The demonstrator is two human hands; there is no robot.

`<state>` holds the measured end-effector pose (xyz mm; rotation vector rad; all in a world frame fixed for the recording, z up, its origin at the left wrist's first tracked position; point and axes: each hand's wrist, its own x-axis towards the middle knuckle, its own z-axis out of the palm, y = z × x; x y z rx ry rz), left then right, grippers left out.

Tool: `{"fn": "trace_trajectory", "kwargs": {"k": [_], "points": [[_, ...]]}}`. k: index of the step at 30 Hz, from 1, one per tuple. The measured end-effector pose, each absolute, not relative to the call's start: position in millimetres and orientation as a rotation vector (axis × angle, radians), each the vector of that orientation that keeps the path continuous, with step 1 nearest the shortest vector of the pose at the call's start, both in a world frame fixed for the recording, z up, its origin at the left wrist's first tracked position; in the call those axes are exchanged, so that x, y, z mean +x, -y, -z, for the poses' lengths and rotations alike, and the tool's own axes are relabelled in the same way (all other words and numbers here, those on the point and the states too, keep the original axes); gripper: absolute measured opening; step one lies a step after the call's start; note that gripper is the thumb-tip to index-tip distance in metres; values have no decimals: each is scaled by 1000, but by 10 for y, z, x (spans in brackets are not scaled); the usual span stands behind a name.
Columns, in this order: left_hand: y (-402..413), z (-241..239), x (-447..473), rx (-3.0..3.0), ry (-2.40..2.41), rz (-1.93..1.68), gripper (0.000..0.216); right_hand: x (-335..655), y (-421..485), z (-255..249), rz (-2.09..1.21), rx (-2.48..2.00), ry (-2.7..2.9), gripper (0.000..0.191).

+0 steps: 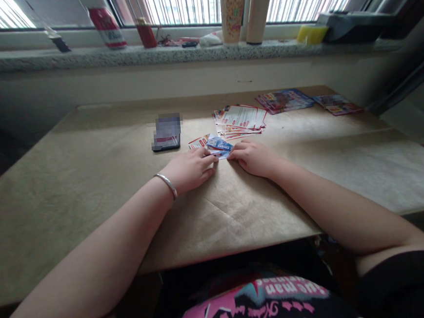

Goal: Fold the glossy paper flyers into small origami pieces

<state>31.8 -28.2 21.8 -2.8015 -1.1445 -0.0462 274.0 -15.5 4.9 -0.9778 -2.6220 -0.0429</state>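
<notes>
A small folded leaflet (218, 144), blue and white with print on it, lies on the table in front of me. My left hand (193, 168), with a silver bangle at its wrist, grips the leaflet's left side, fingers bent over it. At the right edge of the leaflet, my right hand (251, 157) is closed with thumb and fingertips on the paper. An orange-and-white printed card (198, 142) shows partly under the leaflet's left end. Just beyond, a loose fanned pile of white leaflets (243, 117) with red marks lies on the tabletop.
A phone (167, 132) lies left of the leaflets. Farther back right are a stack of colourful cards (286, 99) and a smaller stack (338, 104). On the stone windowsill (189, 54) stand a red can (107, 28), a patterned cup (233, 16) and a tall bottle (258, 11).
</notes>
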Motion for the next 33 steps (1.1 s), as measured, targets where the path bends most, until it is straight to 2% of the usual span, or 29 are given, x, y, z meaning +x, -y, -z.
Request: {"fn": "trace_trajectory", "kwargs": {"k": [9, 13, 19, 27, 33], "points": [[242, -136, 341, -2816, 1030, 227, 44, 2740, 133, -7, 53, -905, 2633, 31], [229, -112, 360, -2826, 1040, 145, 52, 2736, 133, 2, 57, -963, 2617, 33], [241, -150, 390, -2798, 1023, 58, 51, 2741, 117, 40, 81, -965, 2618, 36], [237, -124, 314, -2889, 1015, 28, 56, 2749, 129, 21, 97, -1009, 2639, 34], [135, -28, 364, -2888, 1037, 74, 59, 2731, 167, -18, 166, -1210, 2607, 34]]}}
